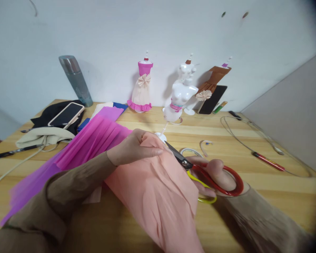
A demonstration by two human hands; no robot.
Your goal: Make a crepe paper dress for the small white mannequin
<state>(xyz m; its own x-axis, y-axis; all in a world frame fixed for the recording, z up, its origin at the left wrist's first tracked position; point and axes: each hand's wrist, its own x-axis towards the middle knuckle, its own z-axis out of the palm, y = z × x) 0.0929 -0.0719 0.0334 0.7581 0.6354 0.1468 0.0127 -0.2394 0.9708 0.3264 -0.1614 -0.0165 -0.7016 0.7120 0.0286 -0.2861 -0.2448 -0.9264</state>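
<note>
My left hand (137,147) pinches the top edge of a folded peach tissue paper (160,189) that lies across the wooden table (252,182). My right hand (213,175) grips red-and-yellow-handled scissors (197,168), fingers through the loops. The dark blades point up and left, with their tips at the paper's top edge right beside my left fingertips. Pleated pink and magenta tissue paper (76,151) lies under my left forearm.
At the back stand small mannequins: one in a pink and cream dress (142,88), a white one (180,95), a brown-dressed one (213,80). A grey flask (76,80), a phone (66,114) on dark cloth, a pen (13,151), a red-handled tool (268,161) and cables lie around.
</note>
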